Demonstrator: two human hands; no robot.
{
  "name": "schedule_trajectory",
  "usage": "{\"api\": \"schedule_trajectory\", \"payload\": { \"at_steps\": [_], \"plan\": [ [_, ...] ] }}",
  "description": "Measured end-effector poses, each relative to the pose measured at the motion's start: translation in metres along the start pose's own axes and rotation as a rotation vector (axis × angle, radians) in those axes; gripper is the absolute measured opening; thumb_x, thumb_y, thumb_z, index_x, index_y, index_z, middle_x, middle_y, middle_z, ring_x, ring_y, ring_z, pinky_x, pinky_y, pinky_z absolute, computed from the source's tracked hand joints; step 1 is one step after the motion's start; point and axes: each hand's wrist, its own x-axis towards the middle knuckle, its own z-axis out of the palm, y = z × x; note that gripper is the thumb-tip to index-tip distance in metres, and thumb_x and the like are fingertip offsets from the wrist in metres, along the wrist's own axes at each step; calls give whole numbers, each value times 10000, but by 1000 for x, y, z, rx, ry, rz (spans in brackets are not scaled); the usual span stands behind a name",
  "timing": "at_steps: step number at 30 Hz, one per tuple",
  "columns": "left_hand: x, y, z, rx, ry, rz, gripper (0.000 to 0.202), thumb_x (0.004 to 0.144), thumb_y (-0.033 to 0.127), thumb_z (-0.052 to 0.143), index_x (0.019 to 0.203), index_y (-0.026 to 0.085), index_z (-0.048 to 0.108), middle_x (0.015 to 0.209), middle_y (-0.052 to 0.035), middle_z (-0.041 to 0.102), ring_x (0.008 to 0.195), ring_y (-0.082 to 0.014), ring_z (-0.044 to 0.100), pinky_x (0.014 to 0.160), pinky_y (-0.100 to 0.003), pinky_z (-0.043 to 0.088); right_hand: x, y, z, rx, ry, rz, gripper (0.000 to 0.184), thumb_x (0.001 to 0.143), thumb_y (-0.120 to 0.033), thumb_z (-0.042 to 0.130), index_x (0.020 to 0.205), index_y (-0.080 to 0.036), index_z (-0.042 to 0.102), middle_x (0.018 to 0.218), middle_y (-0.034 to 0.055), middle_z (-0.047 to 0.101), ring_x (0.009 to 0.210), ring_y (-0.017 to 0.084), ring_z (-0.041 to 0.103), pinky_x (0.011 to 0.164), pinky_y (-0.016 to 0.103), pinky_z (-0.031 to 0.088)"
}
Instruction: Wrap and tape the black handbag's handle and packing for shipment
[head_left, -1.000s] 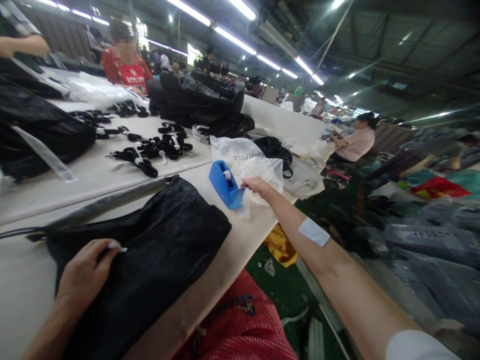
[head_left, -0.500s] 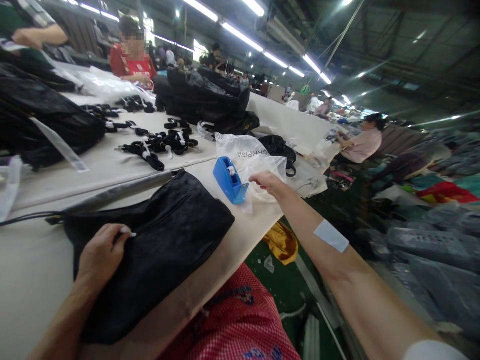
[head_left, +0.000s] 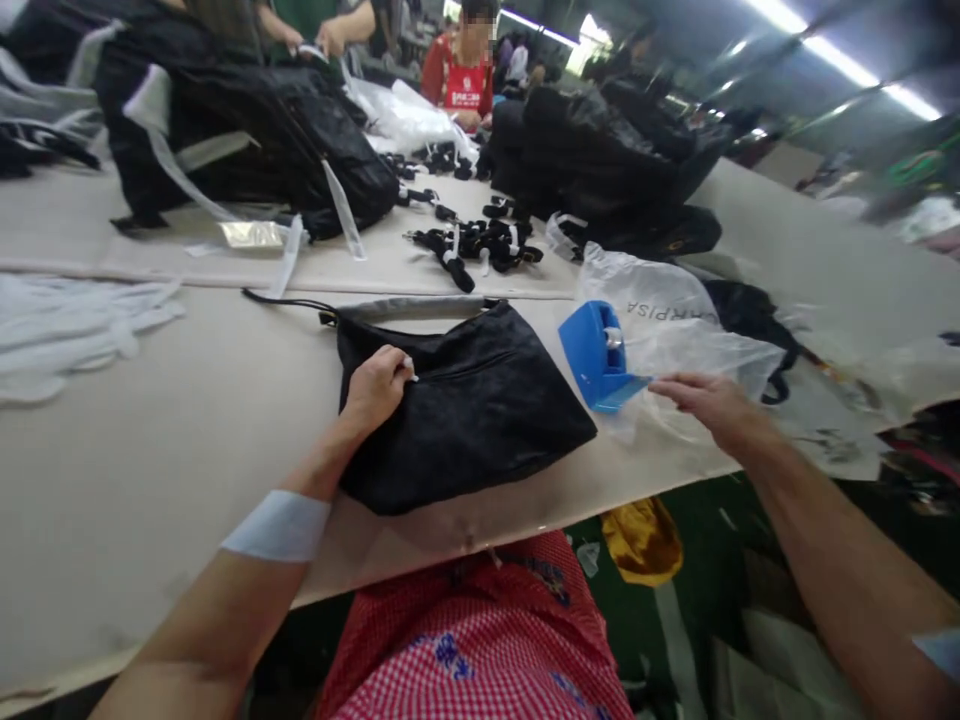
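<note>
A black handbag point(head_left: 480, 420) lies flat on the pale table, with a zipper line across its front. My left hand point(head_left: 376, 385) rests on the bag, thumb and finger pinched on a small white wrapping point(head_left: 409, 368) at the zipper's left end; whatever is inside the wrapping is hidden. To the right of the bag stands a blue tape dispenser point(head_left: 589, 352) with a roll in it. My right hand point(head_left: 709, 405) is closed in a pinch at the dispenser's front edge, on the end of the clear tape point(head_left: 646, 383).
A clear plastic bag with printed letters point(head_left: 667, 300) lies behind the dispenser. Several bundled black straps point(head_left: 480, 245) lie beyond the handbag, near piled black bags point(head_left: 585, 160). White strips point(head_left: 67, 330) lie at left. Co-workers stand across the table; a yellow cloth point(head_left: 643, 540) hangs below its edge.
The view has swung left, showing more of the table there. My right hand has come to the dispenser's front edge and pinches the tape. My left hand still pinches the white wrapping.
</note>
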Motion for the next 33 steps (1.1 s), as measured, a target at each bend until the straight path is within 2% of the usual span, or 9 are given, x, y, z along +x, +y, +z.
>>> {"api": "schedule_trajectory", "payload": {
  "at_steps": [2, 5, 7, 9, 12, 15, 21, 27, 33],
  "plan": [
    [1, -1, -2, -24, -15, 8, 144, 842, 251, 513, 718, 220, 579, 854, -37, 622, 815, -191, 588, 802, -308, 455, -5, -47, 7, 225, -253, -223, 218, 795, -489, 677, 737, -285, 729, 844, 117, 705, 786, 209, 642, 724, 333, 497],
    [6, -6, -3, -99, -83, -26, 111, 805, 244, 540, 727, 208, 611, 811, -22, 646, 806, -183, 600, 805, -302, 455, -7, -131, 47, 339, -664, -597, 279, 810, -509, 655, 800, -235, 711, 795, 43, 653, 758, 189, 599, 710, 309, 488],
    [9, -12, -3, -166, -140, -78, 105, 775, 256, 558, 727, 200, 633, 753, -6, 657, 763, -175, 601, 771, -290, 461, -2, -175, 86, 371, -753, -790, 198, 822, -403, 639, 815, -214, 699, 829, 17, 620, 778, 164, 572, 734, 279, 470],
    [11, -18, -2, -221, -177, -113, 126, 758, 277, 564, 725, 192, 651, 713, 4, 660, 727, -167, 597, 737, -279, 464, 6, -199, 124, 349, -785, -854, 143, 825, -328, 628, 818, -199, 690, 807, -3, 586, 758, 142, 550, 727, 255, 449],
    [12, -23, -1, -253, -182, -126, 160, 753, 302, 569, 738, 185, 677, 703, 9, 668, 711, -161, 597, 722, -271, 465, 22, -207, 165, 289, -786, -838, 105, 824, -275, 627, 800, -187, 679, 746, -26, 554, 713, 125, 522, 683, 231, 415],
    [12, -25, 0, -250, -171, -154, 171, 755, 319, 583, 756, 189, 693, 696, 16, 669, 703, -157, 595, 716, -266, 462, 34, -206, 181, 238, -708, -846, 104, 825, -263, 637, 768, -186, 677, 713, -34, 545, 680, 117, 503, 640, 220, 374],
    [13, -26, 1, -278, -164, -203, 169, 742, 333, 614, 764, 184, 692, 668, 25, 639, 686, -153, 568, 666, -252, 433, 36, -212, 187, 0, -542, -920, 121, 851, -282, 653, 794, -193, 713, 765, 0, 561, 704, 132, 523, 655, 234, 359],
    [9, -21, -2, -341, -175, -122, 116, 763, 284, 571, 757, 185, 632, 710, 24, 615, 711, -146, 550, 678, -247, 430, 21, -209, 189, -87, -343, -902, 148, 876, -314, 617, 869, -215, 726, 971, 43, 621, 826, 171, 584, 646, 250, 379],
    [6, -19, -5, -417, -223, -44, 100, 787, 287, 579, 805, 191, 598, 771, 21, 613, 759, -146, 564, 763, -265, 462, 13, -206, 188, -130, -294, -906, 182, 921, -352, 585, 952, -239, 724, 1040, 38, 619, 871, 174, 595, 603, 247, 355]
  ]
}}
